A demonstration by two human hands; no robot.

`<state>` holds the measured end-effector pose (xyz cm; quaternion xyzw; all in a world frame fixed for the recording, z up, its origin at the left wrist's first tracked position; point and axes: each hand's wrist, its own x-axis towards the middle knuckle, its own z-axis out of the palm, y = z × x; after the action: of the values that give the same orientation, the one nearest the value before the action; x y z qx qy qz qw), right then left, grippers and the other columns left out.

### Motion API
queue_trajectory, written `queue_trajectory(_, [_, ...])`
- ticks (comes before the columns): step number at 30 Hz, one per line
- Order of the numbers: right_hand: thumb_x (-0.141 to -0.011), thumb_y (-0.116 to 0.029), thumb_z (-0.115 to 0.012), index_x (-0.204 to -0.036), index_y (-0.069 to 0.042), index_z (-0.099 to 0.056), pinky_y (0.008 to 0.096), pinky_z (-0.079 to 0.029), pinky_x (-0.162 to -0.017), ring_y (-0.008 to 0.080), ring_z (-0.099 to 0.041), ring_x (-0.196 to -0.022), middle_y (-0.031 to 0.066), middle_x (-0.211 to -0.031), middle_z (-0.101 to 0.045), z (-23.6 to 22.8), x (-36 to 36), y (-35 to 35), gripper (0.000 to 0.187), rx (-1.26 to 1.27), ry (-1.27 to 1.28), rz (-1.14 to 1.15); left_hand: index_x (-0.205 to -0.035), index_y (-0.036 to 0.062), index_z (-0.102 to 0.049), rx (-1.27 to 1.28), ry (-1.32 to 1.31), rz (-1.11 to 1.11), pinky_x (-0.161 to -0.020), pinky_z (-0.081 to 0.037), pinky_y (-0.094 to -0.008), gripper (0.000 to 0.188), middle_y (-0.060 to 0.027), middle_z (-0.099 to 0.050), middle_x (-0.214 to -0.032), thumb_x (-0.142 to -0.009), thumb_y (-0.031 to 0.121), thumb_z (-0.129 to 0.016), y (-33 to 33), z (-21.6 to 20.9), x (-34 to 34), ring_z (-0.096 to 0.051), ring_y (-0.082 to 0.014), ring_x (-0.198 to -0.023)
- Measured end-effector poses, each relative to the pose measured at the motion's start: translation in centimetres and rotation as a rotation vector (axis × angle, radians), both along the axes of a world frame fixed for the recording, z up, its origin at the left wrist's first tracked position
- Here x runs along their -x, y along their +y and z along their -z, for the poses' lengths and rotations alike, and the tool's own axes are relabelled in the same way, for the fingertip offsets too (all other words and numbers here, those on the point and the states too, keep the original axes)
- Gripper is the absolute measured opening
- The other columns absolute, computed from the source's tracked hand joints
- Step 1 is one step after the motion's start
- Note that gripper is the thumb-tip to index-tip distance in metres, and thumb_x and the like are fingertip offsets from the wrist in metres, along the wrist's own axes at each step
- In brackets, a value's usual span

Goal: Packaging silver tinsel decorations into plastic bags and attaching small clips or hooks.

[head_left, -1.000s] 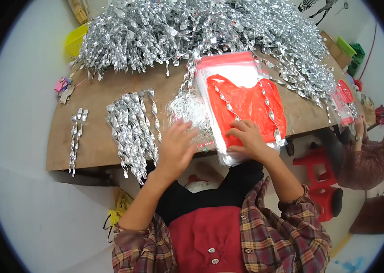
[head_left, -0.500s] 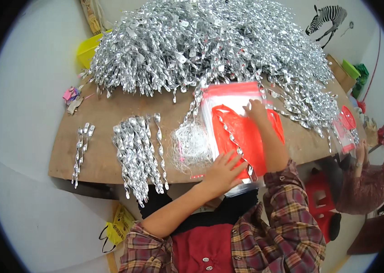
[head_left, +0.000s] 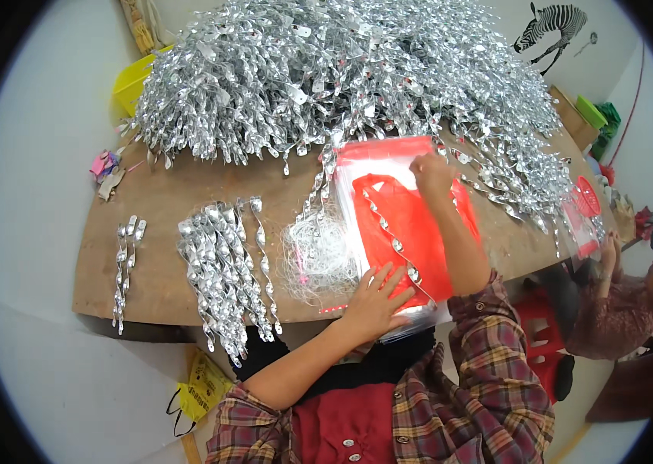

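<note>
A stack of clear plastic bags with red printing lies before me on the table. My left hand rests with spread fingers on the stack's lower left part. Near its top, my right hand is curled closed against the bags; what its fingers hold, if anything, is hidden. A twisted silver strip lies slantwise across the red area, its lower end beside my left fingers. Left of the stack is a tangle of thin white string.
A large heap of silver twisted strips covers the table's far side. A bundle of strips and a smaller group overhang the near edge at left. Another person sits at the right, by a red mesh basket.
My right hand has gone from fingers stretched out to curled closed near the top of the bags. My left hand stays on the stack. The view has shifted slightly.
</note>
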<state>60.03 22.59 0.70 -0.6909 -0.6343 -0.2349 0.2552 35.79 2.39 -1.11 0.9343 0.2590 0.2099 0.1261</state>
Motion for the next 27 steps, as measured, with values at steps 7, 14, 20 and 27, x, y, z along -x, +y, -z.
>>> queue_trajectory(7, [-0.082,-0.024,-0.063,-0.083,-0.009,-0.067,0.0360,-0.045,-0.060,0.0227,-0.058,-0.065,0.0073,-0.078,-0.063,-16.0,-3.0,1.5,0.015,-0.476,0.631,-0.118,-0.126,0.0175,-0.053,-0.009,0.038,-0.020,-0.108,-0.019,-0.0511,0.060,-0.0157,-0.038,-0.140,-0.079,0.055,-0.057,-0.1,0.4,-0.2,-0.028,-0.0358,-0.133])
queue_trajectory(14, [-0.085,-0.009,-0.062,-0.094,-0.003,-0.061,0.0271,-0.047,-0.070,0.0113,-0.057,-0.073,0.0021,-0.085,-0.061,-26.8,0.7,-6.7,0.011,-0.861,0.970,-0.794,-0.122,0.0166,-0.056,-0.002,-0.038,-0.013,-0.107,-0.024,-0.0499,0.052,-0.0161,-0.041,-0.137,-0.081,0.049,-0.059,0.0,-0.3,0.2,-0.031,-0.0367,-0.131])
queue_trajectory(20, [-0.079,-0.004,-0.063,-0.093,-0.001,-0.064,0.0319,-0.047,-0.075,0.0214,-0.059,-0.083,0.0085,-0.093,-0.062,-20.4,6.5,-13.3,0.014,-0.532,0.289,-0.895,-0.106,0.0058,-0.060,0.615,-0.688,-0.237,-0.093,-0.045,-0.0377,0.030,-0.0124,-0.058,-0.118,-0.090,0.031,-0.056,1.7,-4.7,5.5,-0.056,-0.0289,-0.110])
queue_trajectory(27, [-0.068,-0.005,-0.066,-0.089,-0.010,-0.066,0.0344,-0.047,-0.072,0.0205,-0.058,-0.077,0.0040,-0.093,-0.062,-11.2,14.2,-17.5,0.021,-0.164,-0.268,-1.074,-0.134,-0.0032,-0.035,1.386,-1.202,-0.230,-0.087,-0.050,-0.0341,0.060,-0.0160,-0.060,-0.111,-0.091,0.033,-0.054,0.6,-10.6,12.4,-0.060,-0.0232,-0.102])
